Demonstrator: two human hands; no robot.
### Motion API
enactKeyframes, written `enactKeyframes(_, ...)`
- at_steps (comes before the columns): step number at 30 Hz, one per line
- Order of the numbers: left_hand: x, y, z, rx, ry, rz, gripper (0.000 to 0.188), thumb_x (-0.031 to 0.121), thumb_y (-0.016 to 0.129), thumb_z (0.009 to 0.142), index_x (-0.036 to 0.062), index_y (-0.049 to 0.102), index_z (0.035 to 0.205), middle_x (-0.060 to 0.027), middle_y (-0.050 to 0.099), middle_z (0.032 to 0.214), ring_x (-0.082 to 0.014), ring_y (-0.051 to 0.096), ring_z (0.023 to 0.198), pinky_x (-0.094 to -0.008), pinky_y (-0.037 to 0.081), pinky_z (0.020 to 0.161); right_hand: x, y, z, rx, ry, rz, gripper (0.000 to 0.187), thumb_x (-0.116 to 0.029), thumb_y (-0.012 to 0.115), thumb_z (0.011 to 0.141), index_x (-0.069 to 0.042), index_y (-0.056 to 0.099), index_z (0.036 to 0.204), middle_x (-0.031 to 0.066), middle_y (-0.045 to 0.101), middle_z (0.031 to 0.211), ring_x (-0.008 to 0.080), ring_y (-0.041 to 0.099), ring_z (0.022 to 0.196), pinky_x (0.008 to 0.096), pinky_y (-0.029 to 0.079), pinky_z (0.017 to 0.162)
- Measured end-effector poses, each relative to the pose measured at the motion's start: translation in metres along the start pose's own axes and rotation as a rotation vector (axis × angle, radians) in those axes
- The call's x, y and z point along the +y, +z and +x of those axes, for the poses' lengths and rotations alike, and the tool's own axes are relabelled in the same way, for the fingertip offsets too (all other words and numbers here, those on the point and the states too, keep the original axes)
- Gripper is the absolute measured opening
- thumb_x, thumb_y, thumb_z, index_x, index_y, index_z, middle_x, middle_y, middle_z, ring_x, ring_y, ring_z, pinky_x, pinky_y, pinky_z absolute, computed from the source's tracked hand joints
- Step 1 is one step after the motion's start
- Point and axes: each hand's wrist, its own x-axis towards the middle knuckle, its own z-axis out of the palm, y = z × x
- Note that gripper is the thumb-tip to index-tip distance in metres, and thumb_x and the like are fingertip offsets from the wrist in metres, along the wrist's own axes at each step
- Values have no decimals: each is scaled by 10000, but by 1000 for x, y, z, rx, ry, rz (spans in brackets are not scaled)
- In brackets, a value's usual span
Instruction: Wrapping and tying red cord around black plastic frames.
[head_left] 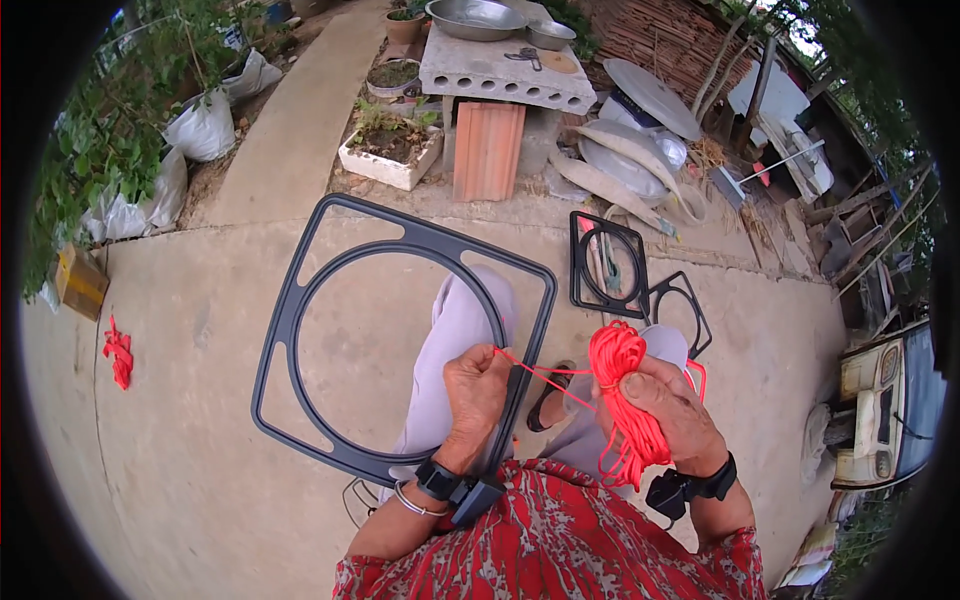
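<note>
The left hand (476, 385) is closed, fingertips apparently pinching a thin red strand (545, 372) beside the right bar of the large black frame (291, 300) in front of the lap; whether it also grips the frame, I cannot tell. The right hand (680, 405), apart from it, is clamped around the red cord bundle (614, 350). To work well here, I'd keep the strand lightly taut, feed out little slack and stop loops slipping free. Beyond lie two smaller black frames (638, 262) on the concrete ground (190, 400)
</note>
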Motion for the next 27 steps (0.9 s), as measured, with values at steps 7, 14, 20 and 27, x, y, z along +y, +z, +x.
enactKeyframes(7, 14, -4, -5, -212, -156, -266, 23, 19, 643, 876, -1, 653, 881, 38, 615, 723, -22, 519, 604, -201, 415, 528, 8, -43, 4, 210, -26, 25, 387, -345, 585, 943, 8, 596, 1101, 40, 624, 873, 78, 567, 710, 213, 465, 621)
enactKeyframes(14, 6, -4, 4, -322, -433, -544, 79, 56, 604, 901, -8, 647, 922, -54, 670, 825, -117, 641, 714, -254, 538, 645, 8, -71, 10, 319, -74, 33, 342, -316, 589, 944, 20, 569, 1004, 43, 545, 650, 118, 487, 484, 241, 382, 449)
enactKeyframes(20, 8, 6, 0, -321, -404, -476, 79, 59, 615, 894, -10, 651, 907, -46, 664, 798, -114, 635, 672, -240, 530, 597, 11, -70, 23, 341, -115, -344, 340, -313, 549, 972, -2, 565, 1110, 24, 567, 803, 93, 529, 689, 224, 436, 624)
enactKeyframes(27, 11, 18, -3, -240, -308, -340, 85, 75, 659, 878, 17, 676, 818, 25, 621, 675, -39, 551, 567, -198, 428, 504, -4, -39, 65, 221, -273, -1055, 332, -218, 591, 895, 15, 543, 1127, 181, 625, 803, 369, 628, 765, 401, 477, 687)
